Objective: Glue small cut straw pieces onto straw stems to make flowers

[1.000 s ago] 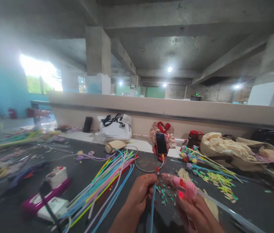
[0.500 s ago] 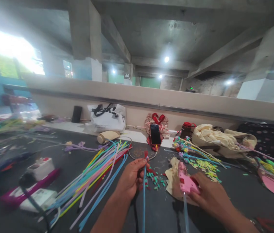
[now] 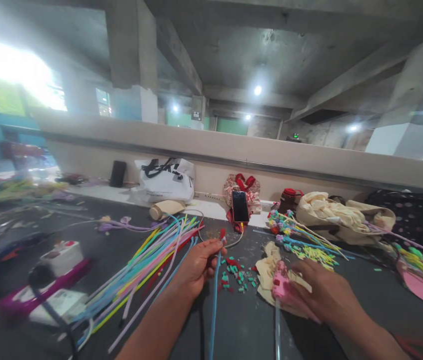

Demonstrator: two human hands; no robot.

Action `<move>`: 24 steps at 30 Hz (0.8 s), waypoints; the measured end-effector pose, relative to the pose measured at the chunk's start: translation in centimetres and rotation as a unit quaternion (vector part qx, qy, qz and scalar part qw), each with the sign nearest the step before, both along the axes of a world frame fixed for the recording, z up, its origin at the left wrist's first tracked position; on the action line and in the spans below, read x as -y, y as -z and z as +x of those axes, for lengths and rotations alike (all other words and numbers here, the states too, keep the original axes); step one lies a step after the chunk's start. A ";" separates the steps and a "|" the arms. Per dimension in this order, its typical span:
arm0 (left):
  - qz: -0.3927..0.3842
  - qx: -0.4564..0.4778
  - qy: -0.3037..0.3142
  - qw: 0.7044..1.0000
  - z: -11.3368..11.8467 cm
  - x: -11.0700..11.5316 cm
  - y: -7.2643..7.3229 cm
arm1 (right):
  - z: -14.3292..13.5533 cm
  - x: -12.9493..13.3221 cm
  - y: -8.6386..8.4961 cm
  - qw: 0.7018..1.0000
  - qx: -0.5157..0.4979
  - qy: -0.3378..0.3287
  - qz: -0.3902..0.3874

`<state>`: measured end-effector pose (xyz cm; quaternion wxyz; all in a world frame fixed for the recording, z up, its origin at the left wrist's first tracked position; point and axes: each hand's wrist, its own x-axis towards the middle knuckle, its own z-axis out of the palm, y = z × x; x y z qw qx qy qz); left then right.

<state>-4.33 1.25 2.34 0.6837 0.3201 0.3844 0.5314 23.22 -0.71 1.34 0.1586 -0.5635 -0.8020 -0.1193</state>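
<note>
My left hand [image 3: 204, 262] is closed, pinching a long blue pipe cleaner [image 3: 215, 300] near its upper end. A small red piece [image 3: 222, 234] tops the stem just above my fingertips. On a crumpled beige cloth [image 3: 267, 267] lies a pink glue gun [image 3: 281, 282], with a clear glue stick [image 3: 278, 330] running out of its back toward me. My right hand [image 3: 322, 287] is over the gun's handle with its fingers loosened and apart; the hand hides part of the handle. Small red and teal cut bits [image 3: 239, 275] are scattered between my hands.
Left of my arm lies a bundle of coloured pipe cleaners [image 3: 151, 265], beyond a power strip [image 3: 42, 290] with plugs. A phone [image 3: 240, 206] on a cable leans at the back. Finished-looking small flower stems [image 3: 282, 225] and yellow pieces [image 3: 316, 255] lie right. A white bag [image 3: 166, 180] stands behind.
The glue gun has come down onto the cloth, and my right hand has loosened from its handle and shifted right. My left hand has moved slightly left with the blue pipe cleaner.
</note>
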 end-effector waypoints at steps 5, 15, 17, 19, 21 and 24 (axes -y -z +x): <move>0.002 0.020 0.002 1.000 -0.6 -0.2 0.9 | -3.7 -0.9 -1.9 0.998 0.004 -0.059 -0.039; 0.008 0.015 0.009 1.000 -0.5 0.4 0.7 | -9.2 -4.8 -2.7 0.991 0.110 -0.053 -0.055; 0.010 0.016 0.004 1.000 -0.6 0.4 0.6 | -9.8 -4.9 -3.0 0.990 0.119 -0.060 -0.055; 0.014 0.018 -0.004 1.000 -0.8 0.4 0.5 | -10.1 -4.7 -3.3 0.987 0.128 -0.077 -0.060; 0.018 0.020 -0.007 1.000 -1.0 0.3 0.5 | -9.9 -4.4 -3.4 0.983 0.129 -0.110 -0.069; 0.022 0.022 -0.003 1.000 -1.1 0.3 0.4 | -9.4 -3.9 -3.1 0.979 0.119 -0.145 -0.085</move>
